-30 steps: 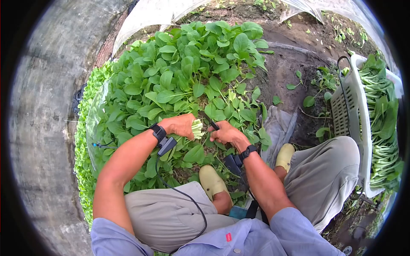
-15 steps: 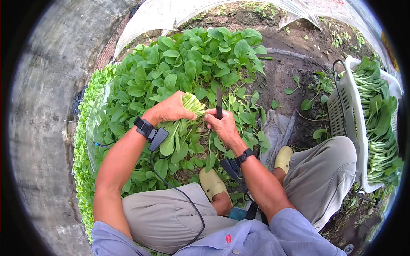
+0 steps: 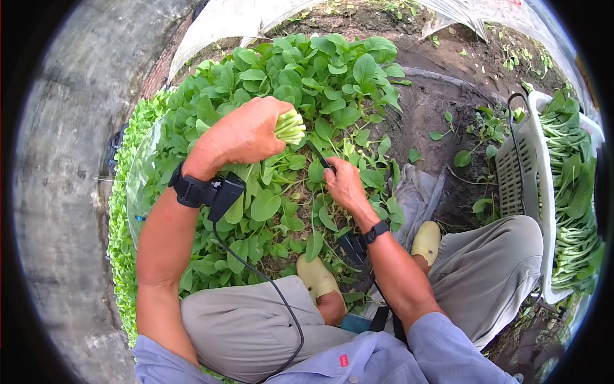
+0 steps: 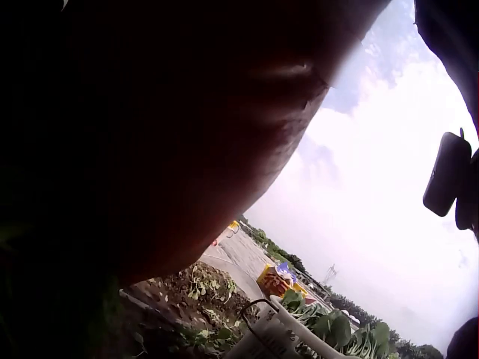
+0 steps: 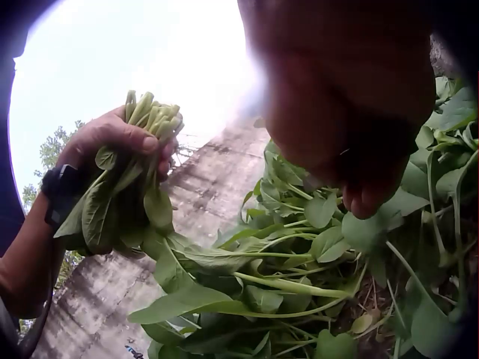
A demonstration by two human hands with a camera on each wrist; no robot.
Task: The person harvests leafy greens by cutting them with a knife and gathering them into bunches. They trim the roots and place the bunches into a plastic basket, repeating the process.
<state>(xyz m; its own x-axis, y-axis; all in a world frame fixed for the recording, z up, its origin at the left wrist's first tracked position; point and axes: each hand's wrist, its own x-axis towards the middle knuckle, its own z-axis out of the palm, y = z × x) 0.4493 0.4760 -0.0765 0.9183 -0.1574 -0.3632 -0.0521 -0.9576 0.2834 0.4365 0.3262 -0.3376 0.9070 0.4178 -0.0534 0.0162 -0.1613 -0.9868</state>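
Observation:
My left hand [image 3: 246, 131] grips a bunch of leafy greens [image 3: 290, 128], its cut pale stem ends facing right in the head view. From the right wrist side, that bunch [image 5: 101, 213] shows its stems upward and its broad leaves hanging below the fist. My right hand [image 3: 347, 185] holds a knife [image 3: 317, 153] with a dark, thin blade slanting up and left, just below and right of the stem ends. Growing greens [image 3: 281, 70] surround both hands. The left wrist view is mostly filled by a dark, close hand.
At the right, a white slatted basket [image 3: 543, 192] holds cut greens [image 3: 569, 224] in rows. Grey plastic film [image 3: 416, 198] lies on the soil beside a yellow shoe [image 3: 426, 240]. Clear sheeting [image 3: 224, 25] arches at the back, and a concrete path [image 3: 70, 160] runs along the left.
My left hand has risen away from my body, up and slightly left, carrying the bunch. My right hand has shifted a little right, and the knife blade has swung from upright to leaning left.

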